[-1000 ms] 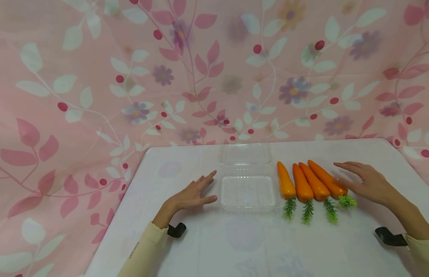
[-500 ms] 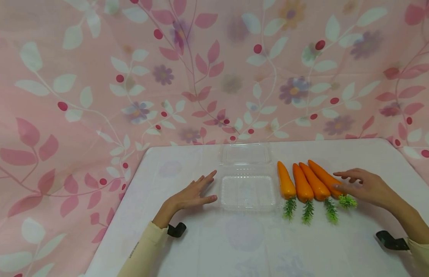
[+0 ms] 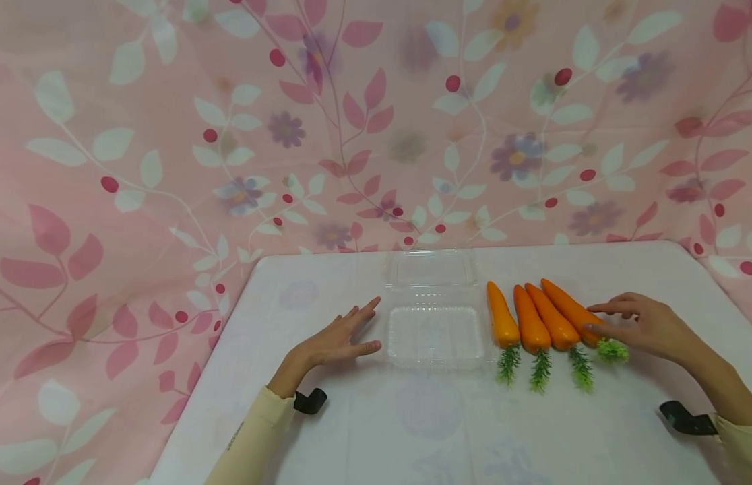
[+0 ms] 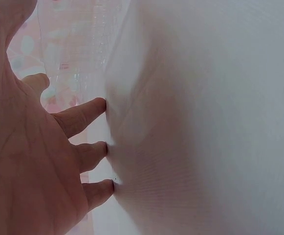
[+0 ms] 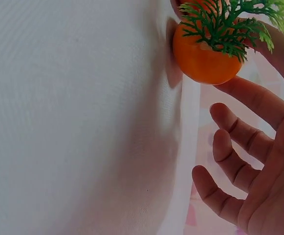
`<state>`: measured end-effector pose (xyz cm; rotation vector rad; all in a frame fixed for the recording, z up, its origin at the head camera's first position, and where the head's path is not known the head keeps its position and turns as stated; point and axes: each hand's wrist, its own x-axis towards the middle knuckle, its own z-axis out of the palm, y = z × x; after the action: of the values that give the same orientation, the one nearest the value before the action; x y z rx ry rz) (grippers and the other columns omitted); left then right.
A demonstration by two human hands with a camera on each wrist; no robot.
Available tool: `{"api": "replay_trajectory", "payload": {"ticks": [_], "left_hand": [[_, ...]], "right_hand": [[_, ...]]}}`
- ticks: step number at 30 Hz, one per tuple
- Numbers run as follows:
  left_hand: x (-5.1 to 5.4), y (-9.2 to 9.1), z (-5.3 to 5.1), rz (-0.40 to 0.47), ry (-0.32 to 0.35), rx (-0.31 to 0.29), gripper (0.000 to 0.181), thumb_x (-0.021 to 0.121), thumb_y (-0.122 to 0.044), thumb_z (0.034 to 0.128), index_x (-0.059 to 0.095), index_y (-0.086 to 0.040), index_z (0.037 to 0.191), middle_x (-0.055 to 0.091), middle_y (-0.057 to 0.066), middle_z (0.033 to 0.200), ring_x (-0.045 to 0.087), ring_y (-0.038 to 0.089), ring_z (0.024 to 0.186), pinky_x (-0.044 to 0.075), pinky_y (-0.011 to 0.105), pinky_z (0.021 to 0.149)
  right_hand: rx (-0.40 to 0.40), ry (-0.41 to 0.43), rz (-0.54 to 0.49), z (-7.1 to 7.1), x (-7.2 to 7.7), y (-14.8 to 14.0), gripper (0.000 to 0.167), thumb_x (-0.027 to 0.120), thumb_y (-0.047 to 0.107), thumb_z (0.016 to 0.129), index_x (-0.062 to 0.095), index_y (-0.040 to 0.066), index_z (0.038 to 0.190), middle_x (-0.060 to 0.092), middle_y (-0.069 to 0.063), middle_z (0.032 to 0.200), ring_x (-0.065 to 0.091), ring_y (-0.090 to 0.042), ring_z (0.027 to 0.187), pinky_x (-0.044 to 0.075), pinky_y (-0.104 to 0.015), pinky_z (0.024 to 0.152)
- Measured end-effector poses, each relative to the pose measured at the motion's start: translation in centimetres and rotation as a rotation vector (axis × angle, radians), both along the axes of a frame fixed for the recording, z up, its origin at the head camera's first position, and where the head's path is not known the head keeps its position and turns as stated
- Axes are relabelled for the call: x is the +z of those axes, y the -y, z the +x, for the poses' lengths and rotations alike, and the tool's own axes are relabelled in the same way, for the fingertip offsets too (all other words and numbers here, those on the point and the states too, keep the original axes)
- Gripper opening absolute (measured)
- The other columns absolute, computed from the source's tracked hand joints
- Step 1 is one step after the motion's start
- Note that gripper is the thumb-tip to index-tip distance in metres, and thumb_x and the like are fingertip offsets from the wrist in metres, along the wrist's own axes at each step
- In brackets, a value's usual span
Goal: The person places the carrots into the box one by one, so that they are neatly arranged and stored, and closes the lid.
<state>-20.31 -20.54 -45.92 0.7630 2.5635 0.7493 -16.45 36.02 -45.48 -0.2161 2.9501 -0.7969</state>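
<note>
Four-sided and clear, a hinged plastic container point(image 3: 435, 364) lies with its lid raised behind its base. My left hand point(image 3: 336, 342) is spread beside its left side, its fingertips on the table in the left wrist view. To the container's right, several orange carrots point(image 3: 532, 330) with green tops lie in a row, tips pointing away. My right hand point(image 3: 649, 328) is at the rightmost carrot point(image 3: 567, 306), thumb over it and index finger along its right side. In the right wrist view the greens point(image 5: 225, 29) partly hide the thumb; the other fingers are loosely bent.
A white cloth covers the table point(image 3: 376, 431). Behind it hangs a pink flowered curtain point(image 3: 376, 135), close to the back edge. Black straps with a camera mount point(image 3: 310, 402) sit at each wrist.
My right hand has drawn its index finger down toward the thumb at the rightmost carrot. The left hand, the container and the carrots stay in place.
</note>
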Motion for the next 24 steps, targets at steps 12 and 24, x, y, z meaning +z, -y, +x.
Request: {"api": "replay_trajectory", "payload": {"ticks": [12,24], "left_hand": [[0.0,0.0,-0.1,0.002,0.002,0.002,0.088,0.053,-0.066,0.091,0.005,-0.037,0.159,0.026,-0.001,0.161,0.007,0.031,0.149,0.004,0.059,0.116],[-0.3,0.1,0.0,0.012,-0.001,0.005,0.089,0.053,-0.067,0.0905,0.006,-0.036,0.159,0.024,-0.003,0.161,0.007,0.031,0.15,0.004,0.059,0.116]], "right_hand": [[-0.004,0.012,-0.008,-0.2,0.0,-0.4,0.054,0.073,0.049,0.086,0.071,0.007,0.121,0.06,-0.022,0.114,0.054,-0.039,0.098,0.051,-0.049,0.07],[0.0,-0.005,0.021,-0.4,0.1,-1.0,0.052,0.073,0.046,0.087,0.072,0.003,0.116,0.062,-0.019,0.108,0.051,-0.039,0.096,0.05,-0.042,0.065]]}}
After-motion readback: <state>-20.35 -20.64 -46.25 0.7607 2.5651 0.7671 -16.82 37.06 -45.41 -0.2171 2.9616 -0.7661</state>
